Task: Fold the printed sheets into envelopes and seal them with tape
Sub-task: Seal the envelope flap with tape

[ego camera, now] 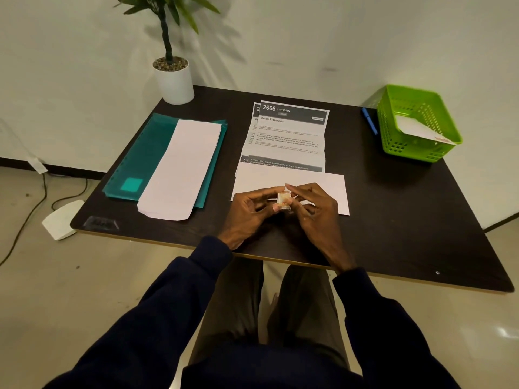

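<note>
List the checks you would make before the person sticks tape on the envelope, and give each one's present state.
1. Both hands on the small tape dispenser: left hand, right hand: ok.
2. Tape strip pulled free: cannot tell.
3. White envelope lies flat on the table, just beyond the hands: ok.
4. Envelope flap closed: cannot tell.
5. Printed sheets inside the envelope: not ok, they lie unfolded behind it.

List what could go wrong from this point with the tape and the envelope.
1. Both hands, left hand and right hand, pinch the small tape dispenser; the pulled strip may curl and stick to fingers.
2. The envelope lies unheld, so it may shift when taped.
3. The printed sheets just behind could catch stray tape.
</note>
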